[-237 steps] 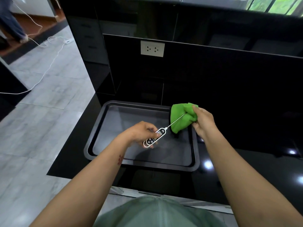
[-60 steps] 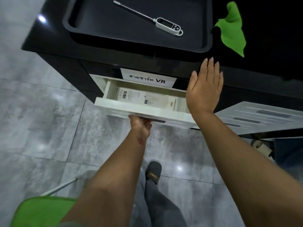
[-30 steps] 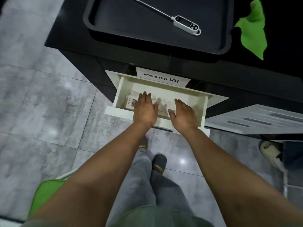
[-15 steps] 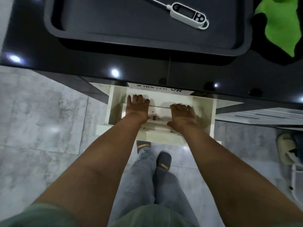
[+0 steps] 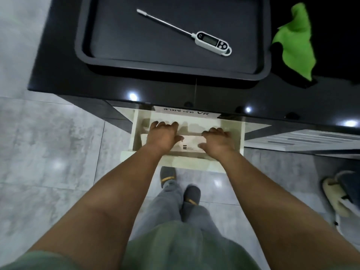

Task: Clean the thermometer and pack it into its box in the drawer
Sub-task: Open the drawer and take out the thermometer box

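Note:
The white digital thermometer [image 5: 211, 41] lies in the black tray [image 5: 175, 69] on the black counter, its metal probe pointing up-left. Below the counter the white drawer [image 5: 136, 133] stands open. Inside it lies the long white thermometer box [image 5: 191, 144]. My left hand [image 5: 162, 136] holds the box's left end and my right hand [image 5: 217, 141] holds its right end, fingers curled over the far edge. The middle of the box shows between them; the ends are hidden.
A green cloth [image 5: 294, 41] lies on the counter right of the tray. A second white drawer front [image 5: 303, 141] juts out at the right. A person's slippered foot [image 5: 335, 193] stands on the grey tile floor at the right. My own feet are below the drawer.
Since a second ago both hands have spread from the middle of the drawer to the two ends of the box and closed on it. The view has shifted toward the counter.

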Action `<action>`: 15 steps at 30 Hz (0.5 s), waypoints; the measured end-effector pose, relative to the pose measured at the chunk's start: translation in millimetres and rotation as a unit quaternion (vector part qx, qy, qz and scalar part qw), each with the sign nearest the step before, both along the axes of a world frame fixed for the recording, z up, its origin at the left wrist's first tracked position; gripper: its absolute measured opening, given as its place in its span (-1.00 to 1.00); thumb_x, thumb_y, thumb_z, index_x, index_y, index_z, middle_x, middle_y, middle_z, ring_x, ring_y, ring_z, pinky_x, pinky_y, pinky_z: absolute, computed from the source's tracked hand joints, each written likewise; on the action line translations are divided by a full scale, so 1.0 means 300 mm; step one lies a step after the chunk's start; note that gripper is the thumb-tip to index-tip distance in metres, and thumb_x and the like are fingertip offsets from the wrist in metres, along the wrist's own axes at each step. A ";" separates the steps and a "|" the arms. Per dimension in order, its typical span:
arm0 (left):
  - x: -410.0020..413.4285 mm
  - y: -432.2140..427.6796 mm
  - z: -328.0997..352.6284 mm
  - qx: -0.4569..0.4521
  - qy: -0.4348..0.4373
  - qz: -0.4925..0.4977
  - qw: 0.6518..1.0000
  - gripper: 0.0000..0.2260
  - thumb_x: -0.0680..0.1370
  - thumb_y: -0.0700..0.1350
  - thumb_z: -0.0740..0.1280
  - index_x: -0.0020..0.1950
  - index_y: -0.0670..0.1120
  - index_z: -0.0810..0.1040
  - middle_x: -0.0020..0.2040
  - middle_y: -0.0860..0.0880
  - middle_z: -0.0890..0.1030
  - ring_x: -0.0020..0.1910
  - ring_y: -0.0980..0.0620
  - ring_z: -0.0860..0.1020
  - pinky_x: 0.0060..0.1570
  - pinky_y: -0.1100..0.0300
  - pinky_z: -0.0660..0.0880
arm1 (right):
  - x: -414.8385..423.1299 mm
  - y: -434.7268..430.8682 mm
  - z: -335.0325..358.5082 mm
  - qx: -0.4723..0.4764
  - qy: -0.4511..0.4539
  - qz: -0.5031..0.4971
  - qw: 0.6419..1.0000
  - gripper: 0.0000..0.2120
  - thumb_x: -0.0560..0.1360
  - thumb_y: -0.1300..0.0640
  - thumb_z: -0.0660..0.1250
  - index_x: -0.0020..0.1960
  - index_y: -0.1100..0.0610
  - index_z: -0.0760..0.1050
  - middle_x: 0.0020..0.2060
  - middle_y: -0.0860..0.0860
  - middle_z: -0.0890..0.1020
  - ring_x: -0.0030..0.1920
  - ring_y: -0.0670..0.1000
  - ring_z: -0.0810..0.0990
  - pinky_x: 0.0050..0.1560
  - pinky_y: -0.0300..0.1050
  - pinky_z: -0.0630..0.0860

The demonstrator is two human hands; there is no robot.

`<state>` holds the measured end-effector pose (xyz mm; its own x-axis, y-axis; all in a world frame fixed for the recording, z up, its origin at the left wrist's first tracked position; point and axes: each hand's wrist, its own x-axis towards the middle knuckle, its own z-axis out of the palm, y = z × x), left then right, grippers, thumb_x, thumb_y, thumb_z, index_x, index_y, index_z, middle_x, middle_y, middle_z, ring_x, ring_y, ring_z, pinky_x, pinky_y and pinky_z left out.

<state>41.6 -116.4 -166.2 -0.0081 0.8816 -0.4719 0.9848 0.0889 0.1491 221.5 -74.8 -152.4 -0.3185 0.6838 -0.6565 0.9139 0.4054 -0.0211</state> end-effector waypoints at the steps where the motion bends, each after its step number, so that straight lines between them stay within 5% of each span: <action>1: 0.003 -0.011 0.030 0.018 0.000 0.000 1.000 -0.63 0.58 0.21 0.18 0.14 -0.08 0.42 0.02 -0.14 0.64 0.12 -0.16 0.51 0.20 0.00 0.28 | 0.003 0.004 0.035 0.004 0.001 0.004 1.000 -0.59 0.57 -0.15 0.18 0.33 0.03 0.39 0.27 0.07 0.50 0.29 0.13 0.41 0.24 0.04 0.31; 5: 0.023 -0.084 0.179 0.122 -0.001 0.007 0.993 -0.64 0.57 0.21 0.21 0.06 -0.08 0.43 -0.05 -0.12 0.65 0.06 -0.15 0.53 0.10 0.03 0.28 | 0.040 -0.021 0.197 0.011 0.027 0.008 1.000 -0.66 0.57 -0.15 0.18 0.26 0.01 0.40 0.19 0.06 0.59 0.20 0.14 0.52 0.20 0.04 0.36; 11: 0.023 -0.146 0.386 0.249 -0.031 0.025 0.968 -0.67 0.54 0.18 0.28 0.05 -0.08 0.49 -0.02 -0.08 0.65 0.12 -0.12 0.46 0.18 0.04 0.23 | 0.095 -0.033 0.383 -0.027 0.156 -0.059 0.986 -0.45 0.52 -0.18 0.30 0.44 -0.01 0.35 0.44 0.00 0.40 0.41 0.10 0.36 0.36 0.00 0.34; 15: 0.025 -0.164 0.463 0.399 -0.037 0.077 0.913 -0.71 0.49 0.06 0.36 0.12 -0.08 0.56 0.08 -0.07 0.60 0.18 -0.14 0.48 0.38 -0.06 0.24 | 0.114 -0.023 0.473 -0.029 0.225 -0.052 0.972 -0.66 0.49 -0.17 0.33 0.15 0.02 0.51 0.12 0.01 0.59 0.14 0.09 0.55 0.04 -0.04 0.47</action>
<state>49.3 -165.5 -27.3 -0.1551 0.9361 0.3155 0.9543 0.0594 0.2929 255.7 -81.7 -10.4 -0.5143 0.6933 -0.5048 0.8423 0.2976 -0.4494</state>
